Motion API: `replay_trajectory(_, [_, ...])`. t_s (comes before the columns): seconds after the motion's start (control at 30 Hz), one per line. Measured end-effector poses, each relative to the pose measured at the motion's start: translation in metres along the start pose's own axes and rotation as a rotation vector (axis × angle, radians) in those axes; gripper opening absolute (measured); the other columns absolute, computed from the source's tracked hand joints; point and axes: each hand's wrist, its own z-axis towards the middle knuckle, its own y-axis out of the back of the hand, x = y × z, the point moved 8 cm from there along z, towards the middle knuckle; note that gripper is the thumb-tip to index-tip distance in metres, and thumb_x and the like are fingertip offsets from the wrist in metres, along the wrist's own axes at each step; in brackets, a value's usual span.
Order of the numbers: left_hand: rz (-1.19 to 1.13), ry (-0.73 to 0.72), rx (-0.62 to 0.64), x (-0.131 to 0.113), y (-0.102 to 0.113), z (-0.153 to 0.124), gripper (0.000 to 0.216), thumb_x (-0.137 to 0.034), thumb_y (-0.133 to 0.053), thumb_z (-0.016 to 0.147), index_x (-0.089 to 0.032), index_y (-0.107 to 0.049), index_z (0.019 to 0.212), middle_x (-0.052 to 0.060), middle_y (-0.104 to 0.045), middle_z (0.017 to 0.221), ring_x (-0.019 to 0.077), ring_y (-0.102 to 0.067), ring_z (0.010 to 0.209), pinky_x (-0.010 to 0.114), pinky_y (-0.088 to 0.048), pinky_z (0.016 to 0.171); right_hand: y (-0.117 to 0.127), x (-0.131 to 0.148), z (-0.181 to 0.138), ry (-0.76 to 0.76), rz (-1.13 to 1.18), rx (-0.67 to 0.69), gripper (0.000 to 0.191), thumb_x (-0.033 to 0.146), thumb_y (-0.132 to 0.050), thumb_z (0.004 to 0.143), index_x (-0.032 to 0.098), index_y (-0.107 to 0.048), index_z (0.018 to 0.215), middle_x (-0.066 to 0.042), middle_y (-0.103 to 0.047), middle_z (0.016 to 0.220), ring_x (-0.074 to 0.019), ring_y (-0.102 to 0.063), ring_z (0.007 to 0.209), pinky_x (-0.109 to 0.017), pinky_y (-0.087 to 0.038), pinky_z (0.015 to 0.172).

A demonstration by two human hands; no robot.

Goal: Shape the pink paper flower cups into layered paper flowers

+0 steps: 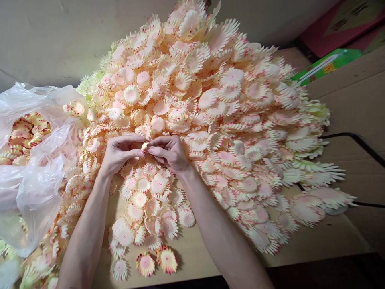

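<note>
My left hand (pixel 124 152) and my right hand (pixel 168 151) meet in front of the big heap. Between their fingertips they pinch one small artificial flower petal piece (pixel 144 147), pale yellow with pink-red tips. Both hands are closed on it. Below my hands, a loose cluster of pale pink-and-cream petal pieces (pixel 143 184) lies on the table (pixel 192 257). Two deeper yellow pieces with red tips, a left one (pixel 145 264) and a right one (pixel 167 259), lie near the front edge.
A tall heap of frilled petal pieces (pixel 210 100) rises against the wall (pixel 60 36). On the left, a clear plastic bag (pixel 42 180) holds more pieces. A cardboard box (pixel 351 100), a green package (pixel 327 66) and a black cable (pixel 357 140) are on the right.
</note>
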Motion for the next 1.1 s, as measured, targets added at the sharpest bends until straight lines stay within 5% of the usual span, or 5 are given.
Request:
replay_trajectory(0.4, [-0.137, 0.084, -0.188, 0.009, 0.012, -0.003, 0.025, -0.034, -0.090, 0.059, -0.023, -0.078, 0.078, 0.002, -0.077, 0.076, 0.0085, -0.065, 0.058, 0.017, -0.051, 0.049, 0.003, 0.005, 0.000, -0.039, 0.106, 0.002, 0.007, 0.022, -0.072, 0.059, 0.016, -0.069, 0.061, 0.010, -0.040, 0.037, -0.0007, -0.020, 0.030, -0.019, -0.010, 0.034])
replay_trajectory(0.57, [-0.246, -0.039, -0.334, 0.003, 0.031, -0.001, 0.026, -0.039, -0.088, 0.063, -0.024, -0.075, 0.080, -0.001, -0.074, 0.080, 0.0091, -0.068, 0.070, 0.015, -0.055, 0.054, 0.010, 0.021, -0.001, 0.092, 0.303, -0.021, 0.031, 0.028, -0.070, 0.064, 0.020, -0.045, 0.047, 0.012, -0.026, 0.031, -0.0017, -0.018, 0.028, -0.021, -0.029, 0.039])
replay_trajectory(0.77, [-0.228, 0.023, -0.117, 0.007, 0.015, 0.001, 0.043, -0.032, -0.090, 0.059, -0.029, -0.075, 0.099, 0.001, -0.077, 0.092, 0.0161, -0.072, 0.082, 0.027, -0.062, 0.068, 0.005, 0.018, 0.000, 0.064, 0.253, -0.015, 0.021, 0.035, -0.074, 0.070, 0.019, -0.064, 0.059, 0.009, -0.042, 0.032, -0.0036, -0.028, 0.026, -0.021, -0.024, 0.037])
replay_trajectory(0.9, [-0.154, 0.013, -0.047, 0.009, 0.009, 0.000, 0.033, -0.025, -0.091, 0.058, -0.024, -0.079, 0.089, 0.004, -0.076, 0.098, 0.0153, -0.071, 0.086, 0.026, -0.059, 0.074, -0.001, 0.008, -0.001, 0.014, 0.083, 0.017, 0.017, 0.032, -0.078, 0.069, 0.017, -0.072, 0.065, 0.007, -0.049, 0.036, -0.0028, -0.030, 0.028, -0.020, -0.014, 0.032])
replay_trajectory(1.1, [-0.055, -0.020, 0.020, 0.006, 0.004, 0.000, 0.029, -0.019, -0.089, 0.060, -0.023, -0.081, 0.087, 0.007, -0.076, 0.097, 0.0161, -0.069, 0.090, 0.026, -0.056, 0.078, -0.004, 0.007, -0.002, 0.035, -0.010, 0.014, 0.014, 0.030, -0.080, 0.069, 0.017, -0.076, 0.070, 0.006, -0.052, 0.042, -0.0026, -0.034, 0.032, -0.018, -0.022, 0.033])
